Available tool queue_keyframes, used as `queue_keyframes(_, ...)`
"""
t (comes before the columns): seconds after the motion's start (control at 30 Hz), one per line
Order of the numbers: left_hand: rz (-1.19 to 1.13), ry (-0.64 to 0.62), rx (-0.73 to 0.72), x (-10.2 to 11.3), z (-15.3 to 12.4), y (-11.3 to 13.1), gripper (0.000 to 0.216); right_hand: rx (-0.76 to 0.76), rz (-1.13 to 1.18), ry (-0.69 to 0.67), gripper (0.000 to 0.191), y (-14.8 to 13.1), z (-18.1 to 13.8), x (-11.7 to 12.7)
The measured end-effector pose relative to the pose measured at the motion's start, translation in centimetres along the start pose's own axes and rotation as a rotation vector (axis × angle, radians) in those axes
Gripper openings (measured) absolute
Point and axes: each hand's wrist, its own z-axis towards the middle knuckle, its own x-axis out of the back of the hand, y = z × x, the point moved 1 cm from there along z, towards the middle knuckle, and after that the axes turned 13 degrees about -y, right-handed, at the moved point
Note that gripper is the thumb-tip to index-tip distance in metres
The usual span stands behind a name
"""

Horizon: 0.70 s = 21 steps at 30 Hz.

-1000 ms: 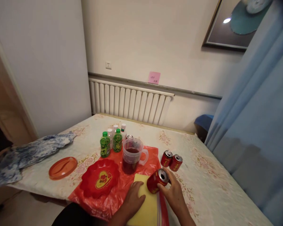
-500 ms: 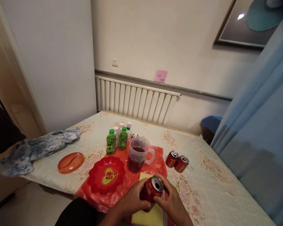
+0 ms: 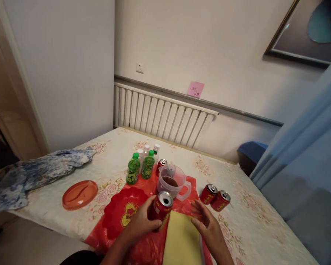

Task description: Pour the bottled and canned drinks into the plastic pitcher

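My left hand [image 3: 143, 219] is wrapped round an opened red drink can [image 3: 162, 209], which it holds upright in front of the pitcher. My right hand [image 3: 208, 224] is apart from the can, its fingers spread over the right side of a yellow pad [image 3: 182, 237], with nothing in it. Just behind the can stands a clear plastic pitcher [image 3: 172, 180] with dark liquid inside, its handle to the right. Left of the can lies a red scalloped plate [image 3: 113, 217] with a yellow printed design, partly covered by my left hand and forearm. A red plastic sheet [image 3: 146, 250] lies under these things.
Two red cans [image 3: 220, 201] stand right of the pitcher, another can [image 3: 160, 166] behind it. Green bottles [image 3: 133, 171] and several white-capped bottles [image 3: 156, 150] cluster at the back. An orange lid [image 3: 79, 195] and a blue-white cloth [image 3: 49, 173] lie on the left.
My right hand has let go of the can and moved off to the right, with its fingers opening. My left hand has carried the can left and toward the pitcher. The view has shifted slightly.
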Motion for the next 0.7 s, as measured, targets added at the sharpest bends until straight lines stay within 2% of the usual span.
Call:
queue_keyframes(0.13,0.056,0.06,-0.014,3.0,1.0,0.1,0.074,-0.008,0.035,0.083,0.055,1.8,1.8,0.2)
queue_keyframes(0.37,0.008,0.111,-0.031,6.1,2.8,-1.3,0.071,-0.011,0.064,0.217,0.065,3.4,5.8,-0.3)
queue_keyframes(0.53,-0.077,0.109,-0.099,7.7,3.5,-3.4,0.068,-0.022,0.022,0.174,0.062,3.4,7.7,-1.2)
queue_keyframes(0.7,-0.074,0.094,-0.139,8.6,4.3,-4.8,0.066,-0.073,0.09,0.131,0.06,2.9,8.8,-2.6)
